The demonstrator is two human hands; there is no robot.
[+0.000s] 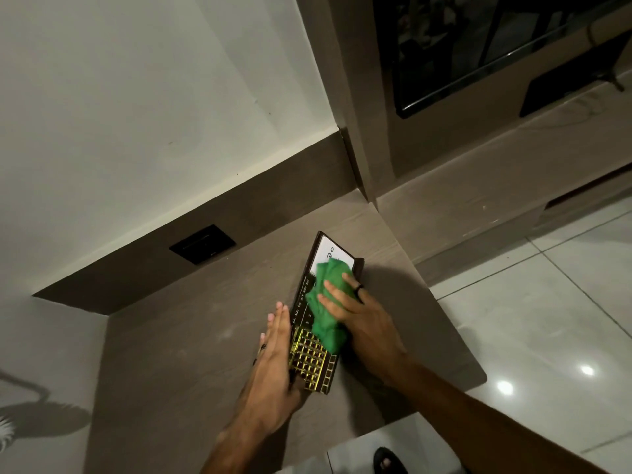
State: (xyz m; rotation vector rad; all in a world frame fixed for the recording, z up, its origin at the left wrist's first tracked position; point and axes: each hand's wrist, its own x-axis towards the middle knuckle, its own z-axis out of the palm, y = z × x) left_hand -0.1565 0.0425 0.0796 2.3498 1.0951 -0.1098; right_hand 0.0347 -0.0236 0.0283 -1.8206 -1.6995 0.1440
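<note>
The calendar (309,359) runs lengthwise away from us; our right hand (355,313) presses the cloth (325,331) onto it, our left hand (273,354) braces its side, both grips flat-fingered.

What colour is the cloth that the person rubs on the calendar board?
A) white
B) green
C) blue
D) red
B: the right hand presses a bright green cloth onto the dark calendar board, which lies on the counter.
</note>
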